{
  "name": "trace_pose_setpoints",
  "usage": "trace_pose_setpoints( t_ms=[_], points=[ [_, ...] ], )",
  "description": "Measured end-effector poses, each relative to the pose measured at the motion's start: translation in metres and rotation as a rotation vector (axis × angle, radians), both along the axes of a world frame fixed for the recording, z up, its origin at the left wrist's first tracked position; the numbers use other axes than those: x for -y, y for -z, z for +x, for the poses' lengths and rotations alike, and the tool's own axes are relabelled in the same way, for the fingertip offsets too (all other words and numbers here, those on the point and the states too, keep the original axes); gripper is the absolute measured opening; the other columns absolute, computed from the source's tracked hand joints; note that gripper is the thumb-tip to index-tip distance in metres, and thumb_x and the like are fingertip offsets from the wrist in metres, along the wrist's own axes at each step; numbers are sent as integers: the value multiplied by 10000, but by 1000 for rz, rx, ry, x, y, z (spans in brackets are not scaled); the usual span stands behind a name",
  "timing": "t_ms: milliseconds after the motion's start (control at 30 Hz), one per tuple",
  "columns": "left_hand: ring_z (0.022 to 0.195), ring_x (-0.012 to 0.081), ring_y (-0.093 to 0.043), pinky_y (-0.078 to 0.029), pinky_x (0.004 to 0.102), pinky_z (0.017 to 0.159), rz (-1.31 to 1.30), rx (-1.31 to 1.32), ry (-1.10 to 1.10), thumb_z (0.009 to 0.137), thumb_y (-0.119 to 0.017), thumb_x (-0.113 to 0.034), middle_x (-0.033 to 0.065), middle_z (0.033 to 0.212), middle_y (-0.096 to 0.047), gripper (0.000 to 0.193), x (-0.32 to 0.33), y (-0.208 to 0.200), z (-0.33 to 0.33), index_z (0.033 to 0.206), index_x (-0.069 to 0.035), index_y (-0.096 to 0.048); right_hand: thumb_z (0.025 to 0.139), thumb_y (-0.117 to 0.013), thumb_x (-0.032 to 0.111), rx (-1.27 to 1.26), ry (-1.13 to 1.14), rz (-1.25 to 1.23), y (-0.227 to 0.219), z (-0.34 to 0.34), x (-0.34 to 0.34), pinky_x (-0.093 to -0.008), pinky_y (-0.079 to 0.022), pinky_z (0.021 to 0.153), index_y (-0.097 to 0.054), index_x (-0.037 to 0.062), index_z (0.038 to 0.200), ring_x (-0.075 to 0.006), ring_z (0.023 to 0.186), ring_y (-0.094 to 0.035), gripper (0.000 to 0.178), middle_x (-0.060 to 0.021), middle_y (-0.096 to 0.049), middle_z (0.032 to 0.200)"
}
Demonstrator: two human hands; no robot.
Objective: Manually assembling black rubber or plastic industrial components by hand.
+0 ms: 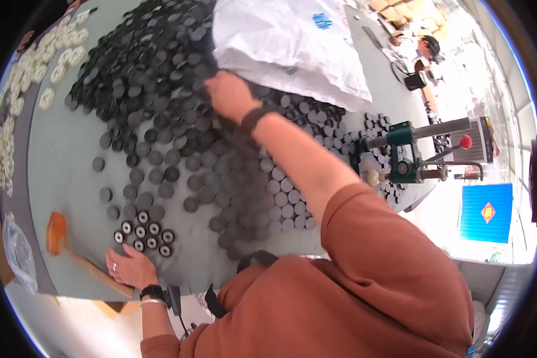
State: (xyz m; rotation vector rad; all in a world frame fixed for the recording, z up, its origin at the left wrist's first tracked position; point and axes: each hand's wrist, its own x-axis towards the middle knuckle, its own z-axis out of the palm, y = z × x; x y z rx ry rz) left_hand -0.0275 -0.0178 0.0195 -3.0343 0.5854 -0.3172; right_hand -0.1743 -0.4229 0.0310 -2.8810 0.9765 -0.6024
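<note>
My right hand (230, 95) reaches to the heap of round black caps (143, 65), just beside the mouth of a white woven sack (280, 53). Its fingers are bent and partly hidden among the caps, so whether they hold one cannot be seen. At the near left, my left hand (131, 267) lies on the grey table (71, 173), fingers apart. Its fingertips are right by a cluster of black round pieces with pale rings and central holes (152, 243). A mallet with an orange head (56, 234) and wooden handle lies left of that hand.
Flat grey discs (283, 198) stand in rows right of centre. A green hand press (403, 152) with a red-knobbed lever is at the right edge. White ring-shaped parts (59, 48) line the far left. A clear plastic bag (19, 253) hangs there. Another person (426, 51) is at the far right.
</note>
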Motion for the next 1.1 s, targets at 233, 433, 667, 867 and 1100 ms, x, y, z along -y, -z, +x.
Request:
trace_pose_setpoints(
  t_ms=[233, 433, 667, 867, 1100],
  points=[
    [1180, 302, -392, -311, 445, 966, -104, -51, 4, 868, -497, -349, 90, 1284, -437, 461, 5, 2, 1, 1220, -52, -467, 758, -532, 101, -457, 30, 37, -34, 27, 31, -400, -507, 751, -634, 13, 892, -327, 843, -623, 190, -178, -626, 921],
    [1198, 296, -351, -257, 436, 995, -149, -71, 3, 846, -522, -323, 94, 1302, -409, 491, 0, 3, 2, 1226, -20, -450, 787, -601, 145, 44, -256, 1012, -53, 66, -110, -267, -515, 548, -614, -7, 988, -134, 613, -650, 252, -73, -657, 729],
    [1193, 295, -349, -249, 436, 998, -180, -80, 34, 852, -516, -323, 87, 1296, -408, 489, 0, 4, 4, 1228, -19, -444, 768, -580, 109, -195, -471, 1083, -23, 89, -203, -322, -518, 610, -614, -39, 942, -195, 634, -660, 231, -152, -652, 752],
    [1184, 291, -360, -259, 430, 992, -191, -71, 25, 855, -518, -318, 77, 1281, -416, 471, -2, 3, 3, 1222, -30, -450, 774, -612, 113, -146, -310, 1111, -40, 86, -199, -317, -514, 575, -628, -39, 933, -166, 605, -646, 220, -135, -658, 772],
    [1182, 288, -363, -262, 425, 992, -200, -73, 30, 856, -514, -332, 74, 1280, -414, 481, -1, 3, 4, 1225, -29, -451, 767, -622, 74, -280, -303, 1210, -36, 106, -207, -259, -540, 522, -601, -119, 914, -161, 597, -660, 244, -142, -656, 718]
  ],
)
